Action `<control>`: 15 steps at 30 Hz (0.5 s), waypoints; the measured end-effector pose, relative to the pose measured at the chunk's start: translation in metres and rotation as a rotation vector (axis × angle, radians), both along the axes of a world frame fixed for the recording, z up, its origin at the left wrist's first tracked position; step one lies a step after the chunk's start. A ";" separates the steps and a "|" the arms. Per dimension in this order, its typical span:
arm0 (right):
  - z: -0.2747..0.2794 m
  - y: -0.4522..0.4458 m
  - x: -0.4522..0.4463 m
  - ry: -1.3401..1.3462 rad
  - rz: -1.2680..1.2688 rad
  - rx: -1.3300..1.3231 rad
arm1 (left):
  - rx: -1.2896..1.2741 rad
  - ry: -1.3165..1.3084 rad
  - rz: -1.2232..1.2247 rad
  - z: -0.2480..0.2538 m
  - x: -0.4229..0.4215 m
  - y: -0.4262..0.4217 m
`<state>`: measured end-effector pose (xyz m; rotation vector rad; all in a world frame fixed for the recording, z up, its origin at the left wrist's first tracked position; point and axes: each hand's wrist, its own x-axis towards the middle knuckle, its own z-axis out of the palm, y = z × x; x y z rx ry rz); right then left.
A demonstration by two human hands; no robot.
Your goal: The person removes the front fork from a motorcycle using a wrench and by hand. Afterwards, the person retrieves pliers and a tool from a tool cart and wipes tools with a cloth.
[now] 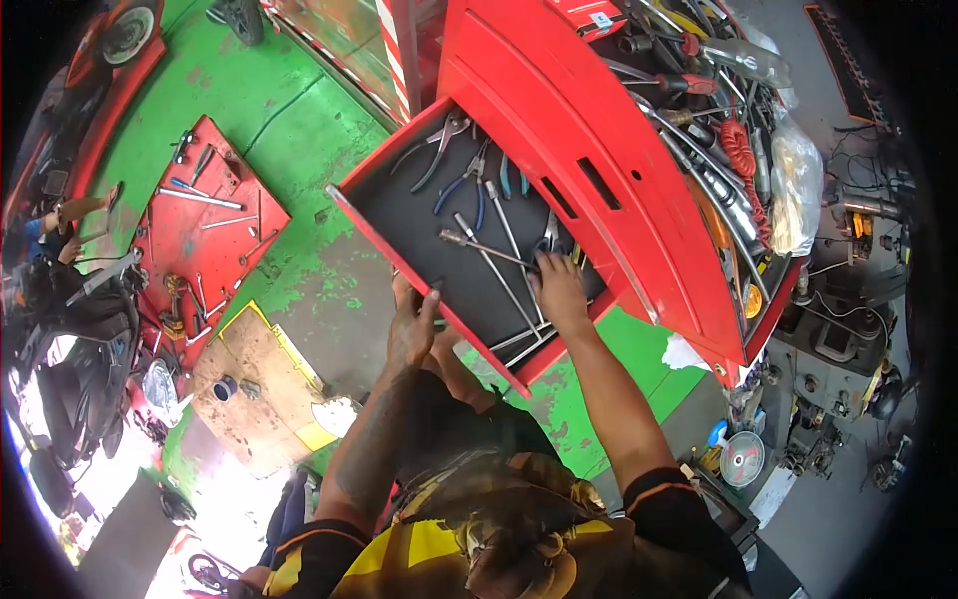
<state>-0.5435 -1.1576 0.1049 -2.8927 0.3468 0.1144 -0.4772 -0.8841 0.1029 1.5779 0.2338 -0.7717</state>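
Observation:
In the head view, my left hand [411, 327] grips the front edge of an open red drawer [374, 222], its thumb over the rim. Inside the drawer, my right hand [561, 292] has its fingers closed at one end of a long metal rod tool [486, 246], which lies across other tools; its exact kind is unclear. Beneath it is a T-handle wrench [509, 290]. Another long wrench [502, 220] lies close by. Blue-handled pliers [465, 183] and dark-handled pliers [437, 157] rest on the drawer's dark lining. More pliers [547, 238] are partly hidden beyond my right hand.
The red tool cabinet [559, 120] carries a top tray heaped with screwdrivers, sockets and a coiled red hose [738, 150]. On the green floor at left are a red panel [230, 225] with tools and a stained board [259, 399]. Another person's hand [75, 210] shows far left.

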 end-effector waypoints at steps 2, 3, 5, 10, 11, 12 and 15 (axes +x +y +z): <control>-0.006 -0.005 0.005 0.096 0.039 -0.043 | -0.057 0.141 -0.002 0.016 0.005 0.003; -0.005 -0.005 0.008 0.133 0.075 -0.057 | -0.058 0.132 -0.015 0.015 0.007 0.004; 0.002 -0.004 0.009 0.087 0.161 -0.107 | 0.002 0.128 -0.063 0.014 0.008 0.004; 0.039 0.009 -0.014 0.082 0.025 0.231 | -0.001 0.038 -0.099 0.014 0.014 -0.009; 0.057 0.014 -0.019 0.106 -0.027 0.329 | 0.006 0.042 -0.115 0.012 0.014 -0.014; 0.082 0.019 -0.023 0.126 -0.071 0.431 | 0.018 0.044 -0.127 0.009 0.015 -0.017; 0.132 0.027 -0.046 0.183 -0.132 0.629 | 0.150 -0.034 -0.275 0.026 0.035 -0.040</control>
